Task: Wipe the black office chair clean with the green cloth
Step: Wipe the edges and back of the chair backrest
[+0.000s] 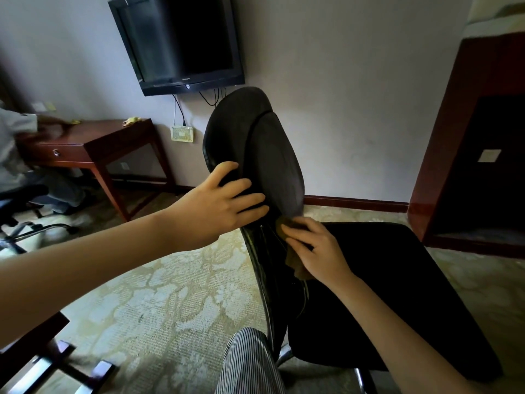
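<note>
The black office chair (272,155) stands in the middle, its backrest seen edge-on and its wide seat stretching to the right. My left hand (224,206) grips the backrest's edge about halfway up, fingers wrapped onto the front face. My right hand (315,248) presses the green cloth (295,263) against the lower front of the backrest, just above the seat. Most of the cloth is hidden under my palm and looks dull olive in the dim light.
A dark wooden desk (96,143) stands at the left wall, with another person (17,149) seated at it on a second chair. A black TV (181,41) hangs on the wall. A dark cabinet (477,143) fills the right. Patterned carpet (170,294) covers the floor.
</note>
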`<control>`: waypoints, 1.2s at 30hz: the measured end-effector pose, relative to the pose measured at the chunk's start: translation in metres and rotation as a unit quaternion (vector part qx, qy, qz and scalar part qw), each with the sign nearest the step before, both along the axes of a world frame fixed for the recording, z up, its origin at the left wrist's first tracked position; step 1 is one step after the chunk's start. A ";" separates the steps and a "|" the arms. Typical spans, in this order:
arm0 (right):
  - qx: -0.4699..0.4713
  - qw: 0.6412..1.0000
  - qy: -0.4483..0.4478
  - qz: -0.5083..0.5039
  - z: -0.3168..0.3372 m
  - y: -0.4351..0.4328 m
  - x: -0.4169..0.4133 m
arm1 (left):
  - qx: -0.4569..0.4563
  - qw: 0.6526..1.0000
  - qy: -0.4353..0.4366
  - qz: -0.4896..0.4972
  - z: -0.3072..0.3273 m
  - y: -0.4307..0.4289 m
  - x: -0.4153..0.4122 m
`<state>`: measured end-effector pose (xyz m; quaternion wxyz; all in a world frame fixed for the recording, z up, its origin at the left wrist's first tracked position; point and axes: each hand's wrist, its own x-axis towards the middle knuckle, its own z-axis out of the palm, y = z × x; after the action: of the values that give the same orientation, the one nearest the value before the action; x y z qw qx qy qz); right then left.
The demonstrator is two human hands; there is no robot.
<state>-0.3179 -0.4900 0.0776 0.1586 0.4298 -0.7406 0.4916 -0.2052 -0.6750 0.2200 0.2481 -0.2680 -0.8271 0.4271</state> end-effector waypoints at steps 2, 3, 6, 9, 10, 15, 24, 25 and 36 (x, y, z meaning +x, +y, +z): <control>0.033 0.999 0.019 -0.022 -0.019 0.014 -0.002 | 0.004 1.000 0.002 0.000 -0.002 0.003 -0.002; 0.051 0.998 0.023 -0.032 -0.029 0.021 -0.004 | 0.008 1.000 0.006 0.005 -0.004 0.005 -0.003; 0.072 0.995 -0.025 -0.060 -0.045 0.036 -0.011 | 0.022 0.999 0.024 0.014 -0.013 0.009 -0.004; 0.040 0.995 -0.065 -0.067 -0.036 0.033 -0.009 | 0.026 0.999 0.039 0.014 -0.019 0.009 -0.006; 0.021 0.996 -0.063 -0.063 -0.029 0.030 -0.007 | 0.031 0.999 0.041 0.012 -0.020 0.009 -0.007; 0.003 0.998 0.031 -0.045 -0.012 0.010 0.003 | 0.038 0.998 0.044 -0.002 -0.021 0.007 -0.007; 0.106 0.992 -0.022 -0.063 -0.068 0.053 -0.006 | 0.094 0.995 0.032 -0.005 -0.023 0.009 -0.010; 0.092 0.992 -0.068 -0.062 -0.066 0.054 -0.006 | 0.099 0.995 0.031 -0.005 -0.024 0.010 -0.010; 0.031 0.998 0.009 -0.061 -0.060 0.027 0.004 | 0.091 0.995 0.032 -0.002 -0.025 0.008 -0.008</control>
<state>-0.3143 -0.4627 0.0180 0.1818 0.3926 -0.7790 0.4538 -0.2134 -0.6673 0.1950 0.2990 -0.2320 -0.8536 0.3580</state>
